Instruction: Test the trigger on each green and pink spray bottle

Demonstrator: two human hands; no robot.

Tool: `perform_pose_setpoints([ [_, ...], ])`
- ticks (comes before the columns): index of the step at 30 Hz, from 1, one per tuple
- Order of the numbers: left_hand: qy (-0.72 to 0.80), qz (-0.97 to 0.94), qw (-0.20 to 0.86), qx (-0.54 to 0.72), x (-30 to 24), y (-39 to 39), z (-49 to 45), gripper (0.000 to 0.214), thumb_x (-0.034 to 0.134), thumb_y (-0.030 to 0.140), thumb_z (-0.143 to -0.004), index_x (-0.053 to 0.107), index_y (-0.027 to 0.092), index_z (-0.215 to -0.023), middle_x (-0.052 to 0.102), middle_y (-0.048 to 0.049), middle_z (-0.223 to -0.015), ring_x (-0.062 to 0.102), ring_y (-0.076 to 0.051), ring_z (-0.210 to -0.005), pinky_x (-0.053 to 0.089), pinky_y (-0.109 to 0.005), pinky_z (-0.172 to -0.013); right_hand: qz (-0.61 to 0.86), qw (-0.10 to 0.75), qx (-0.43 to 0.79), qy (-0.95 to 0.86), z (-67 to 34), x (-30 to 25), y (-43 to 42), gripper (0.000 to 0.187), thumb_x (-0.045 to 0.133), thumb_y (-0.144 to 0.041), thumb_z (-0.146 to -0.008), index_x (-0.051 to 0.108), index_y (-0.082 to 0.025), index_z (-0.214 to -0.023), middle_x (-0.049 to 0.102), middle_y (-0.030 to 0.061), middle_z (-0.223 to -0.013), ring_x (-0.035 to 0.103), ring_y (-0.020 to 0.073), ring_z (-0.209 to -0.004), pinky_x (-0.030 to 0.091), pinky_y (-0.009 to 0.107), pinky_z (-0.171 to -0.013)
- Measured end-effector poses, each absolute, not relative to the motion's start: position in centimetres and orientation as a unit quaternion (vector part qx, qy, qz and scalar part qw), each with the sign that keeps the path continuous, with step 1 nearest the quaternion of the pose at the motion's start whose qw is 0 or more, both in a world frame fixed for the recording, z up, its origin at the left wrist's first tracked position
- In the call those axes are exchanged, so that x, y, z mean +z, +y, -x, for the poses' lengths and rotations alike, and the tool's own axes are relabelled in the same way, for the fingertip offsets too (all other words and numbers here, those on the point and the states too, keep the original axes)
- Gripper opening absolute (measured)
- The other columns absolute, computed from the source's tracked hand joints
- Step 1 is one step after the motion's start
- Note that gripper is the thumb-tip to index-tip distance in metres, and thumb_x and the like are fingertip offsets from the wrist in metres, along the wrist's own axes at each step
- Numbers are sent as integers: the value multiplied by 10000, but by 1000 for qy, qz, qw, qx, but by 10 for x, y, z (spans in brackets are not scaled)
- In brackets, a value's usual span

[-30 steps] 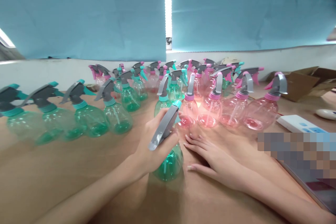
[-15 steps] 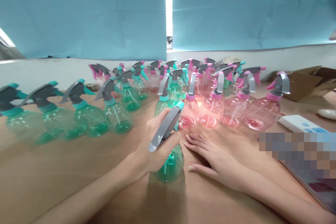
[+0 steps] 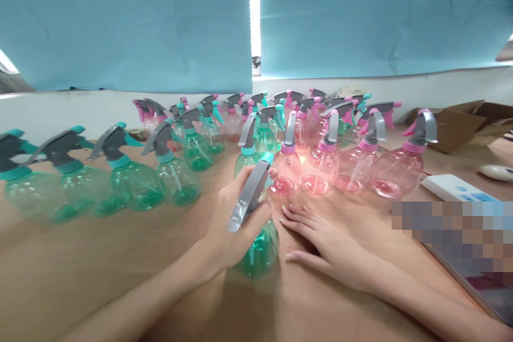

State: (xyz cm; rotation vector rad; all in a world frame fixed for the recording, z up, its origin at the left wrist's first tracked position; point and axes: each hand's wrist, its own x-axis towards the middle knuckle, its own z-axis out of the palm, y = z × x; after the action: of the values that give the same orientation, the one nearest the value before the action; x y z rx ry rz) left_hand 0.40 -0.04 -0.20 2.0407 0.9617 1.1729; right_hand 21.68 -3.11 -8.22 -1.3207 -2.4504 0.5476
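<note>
My left hand (image 3: 234, 222) is wrapped round the neck and trigger of a green spray bottle (image 3: 259, 256) with a grey and turquoise head. That bottle stands upright on the wooden table (image 3: 184, 304), its neck hidden by my fingers. Lying flat on the tabletop just right of it, my right hand (image 3: 326, 240) has its fingers spread and holds nothing. Beyond my hands is a row of clear pink spray bottles (image 3: 320, 171). Another green spray bottle (image 3: 246, 157) stands right behind the held one. To the left, several green spray bottles (image 3: 138, 184) form a line.
More pink and green spray bottles (image 3: 230, 120) crowd the back near the wall. At right are an open cardboard box (image 3: 460, 125), a white mouse (image 3: 497, 172), a white and blue box (image 3: 451, 187) and a partly pixelated flat device (image 3: 476, 283). Blue blinds (image 3: 132, 21) hang behind.
The view has shifted very slightly, so everything sits a little further left. Both hands stay in place, and the left keeps its hold on the spray bottle.
</note>
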Motion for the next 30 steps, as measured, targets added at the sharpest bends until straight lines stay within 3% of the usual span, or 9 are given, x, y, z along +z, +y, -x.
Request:
perform_pose_setpoints([
  [14, 360, -778, 285, 429, -7, 1, -2, 245, 523, 181, -839, 547, 242, -1075, 567, 8, -769, 606, -184, -728, 472, -291, -628, 454, 179, 195, -851, -217, -84, -31, 654, 527, -596, -916, 487, -197, -1433, 420, 118, -1512, 330, 326, -1421, 290, 549, -1156],
  [21, 354, -772, 297, 437, -9, 1, -1, 157, 525, 168, -841, 518, 233, -984, 541, 29, -730, 593, -168, -698, 449, -286, -631, 457, 162, 191, -853, -217, -83, -31, 690, 500, -616, -920, 476, -161, -1437, 418, 129, -1512, 326, 326, -1422, 288, 547, -1159],
  [30, 358, -769, 299, 437, -7, 1, -2, 102, 533, 169, -830, 495, 226, -907, 550, 26, -711, 614, -186, -741, 457, -292, -637, 453, 183, 189, -852, -217, -85, -31, 649, 528, -592, -917, 488, -199, -1432, 435, 125, -1501, 343, 336, -1413, 294, 566, -1149],
])
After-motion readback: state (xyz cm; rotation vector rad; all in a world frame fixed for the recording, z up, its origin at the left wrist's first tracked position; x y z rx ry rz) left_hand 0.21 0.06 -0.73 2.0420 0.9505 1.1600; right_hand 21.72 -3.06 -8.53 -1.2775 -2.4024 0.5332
